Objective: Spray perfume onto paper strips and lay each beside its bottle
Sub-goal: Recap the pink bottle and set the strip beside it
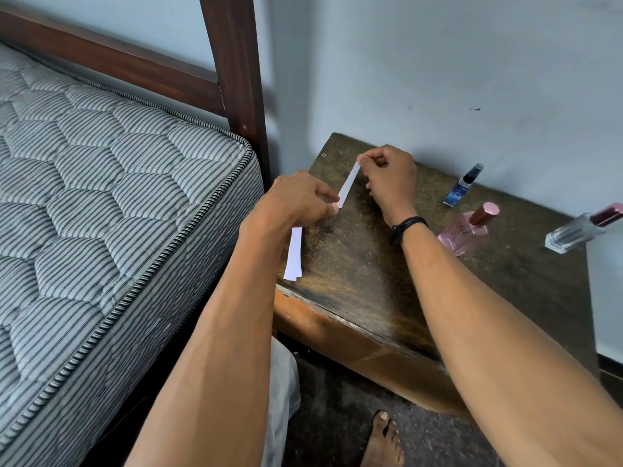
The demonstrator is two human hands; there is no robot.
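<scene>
My left hand (300, 200) grips a small bundle of white paper strips (294, 252) over the left edge of a worn wooden table (354, 264); the bundle's lower ends hang below the hand. My right hand (391, 176) pinches the far end of one strip (349, 183), which runs slanted between both hands. To the right stand a small blue spray bottle (462, 187), a pink perfume bottle (467, 230) with a rosy cap, and a clear bottle (580, 229) with a dark pink cap at the table's right edge.
A striped mattress (101, 197) in a dark wooden bed frame (236, 79) fills the left side, close to the table. A pale wall (438, 79) stands right behind the table. My bare foot (382, 439) rests on the dark floor below.
</scene>
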